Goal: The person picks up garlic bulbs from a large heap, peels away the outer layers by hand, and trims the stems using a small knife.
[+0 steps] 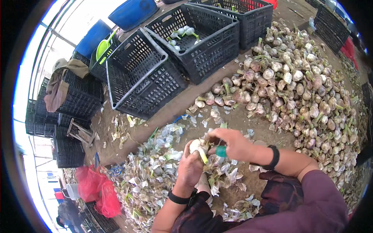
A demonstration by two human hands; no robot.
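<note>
My left hand (190,167) is closed around a garlic bulb (199,146), whose white side faces up and whose yellow-green stem stub points down toward me. Close against the bulb's right side, my right hand (234,144) has its fingers curled and pinching at the bulb's loose outer skin; the exact contact is partly hidden. A green wrap (220,151) covers one digit of that hand. Beneath both hands lies a heap of shed garlic skins (151,182), white and brownish.
Unpeeled garlic bulbs form a large pile (303,85) to the right. Ahead stand black crates, one (210,58) holding several white bulbs and another (143,77) left of it. Red mesh bags (97,190) lie at left. Blue tubs (132,13) stand behind the crates.
</note>
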